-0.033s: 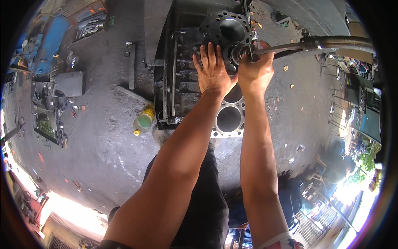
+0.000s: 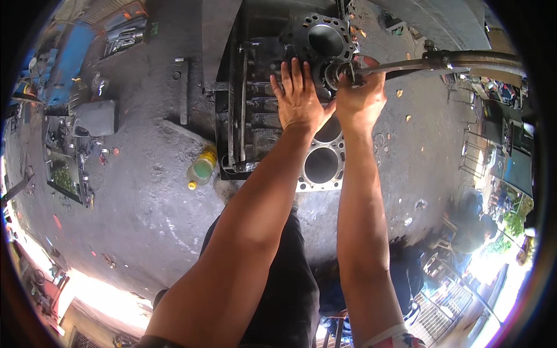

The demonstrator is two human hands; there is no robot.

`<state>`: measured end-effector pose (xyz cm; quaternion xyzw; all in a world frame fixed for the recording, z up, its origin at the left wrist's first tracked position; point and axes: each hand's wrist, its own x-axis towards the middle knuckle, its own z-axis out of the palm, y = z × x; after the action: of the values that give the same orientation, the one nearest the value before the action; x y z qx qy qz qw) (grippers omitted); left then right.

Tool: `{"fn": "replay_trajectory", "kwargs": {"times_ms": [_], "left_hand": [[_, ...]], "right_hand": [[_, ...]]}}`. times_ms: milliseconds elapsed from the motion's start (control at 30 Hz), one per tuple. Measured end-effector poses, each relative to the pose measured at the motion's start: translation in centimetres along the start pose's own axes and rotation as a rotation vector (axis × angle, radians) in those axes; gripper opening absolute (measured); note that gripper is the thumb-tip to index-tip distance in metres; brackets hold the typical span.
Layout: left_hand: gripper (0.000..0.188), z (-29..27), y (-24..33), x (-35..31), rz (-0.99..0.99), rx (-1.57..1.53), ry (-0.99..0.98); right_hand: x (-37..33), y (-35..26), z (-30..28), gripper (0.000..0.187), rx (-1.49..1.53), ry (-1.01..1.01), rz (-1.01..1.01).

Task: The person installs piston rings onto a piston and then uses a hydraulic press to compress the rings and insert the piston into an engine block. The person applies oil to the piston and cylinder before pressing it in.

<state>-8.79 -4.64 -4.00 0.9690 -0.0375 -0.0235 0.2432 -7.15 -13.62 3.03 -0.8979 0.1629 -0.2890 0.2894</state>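
Left hand (image 2: 299, 98) spread flat on engine block (image 2: 255, 116); right hand (image 2: 360, 98) clenched round long wrench (image 2: 418, 62). Tightening judged mid-way; gasket (image 2: 325, 165) already laid.

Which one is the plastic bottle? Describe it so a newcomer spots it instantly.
Start at the big dark engine block lying on the grey floor. Just off its near left corner lies the plastic bottle, tipped on its side. It alone is yellow-green with a yellow cap.

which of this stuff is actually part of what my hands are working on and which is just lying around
In use: engine block, head gasket, long lever tool, left hand, right hand.
Lying about: yellow-capped bottle, tool tray, grey box.
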Motion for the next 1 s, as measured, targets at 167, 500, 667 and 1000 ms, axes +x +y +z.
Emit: {"fn": "replay_trajectory", "kwargs": {"times_ms": [167, 500, 667, 1000], "left_hand": [[0.116, -0.1, -0.2, 0.0, 0.014, -0.019, 0.023], [0.114, -0.1, -0.3, 0.0, 0.019, -0.069, 0.026], [0.114, -0.1, -0.3, 0.1, 0.021, -0.075, 0.036], [0.112, -0.4, -0.2, 0.1, 0.006, -0.089, 0.028]], "right_hand": [[-0.2, -0.5, 0.1, 0.05, -0.097, 0.02, 0.007], [-0.2, -1.8, -0.1, 0.051, -0.04, -0.028, 0.114], [-0.1, -1.8, -0.2, 0.047, -0.134, -0.02, 0.083], [0.0, -0.8, -0.7, 0.051, 0.006, -0.058, 0.011]]}}
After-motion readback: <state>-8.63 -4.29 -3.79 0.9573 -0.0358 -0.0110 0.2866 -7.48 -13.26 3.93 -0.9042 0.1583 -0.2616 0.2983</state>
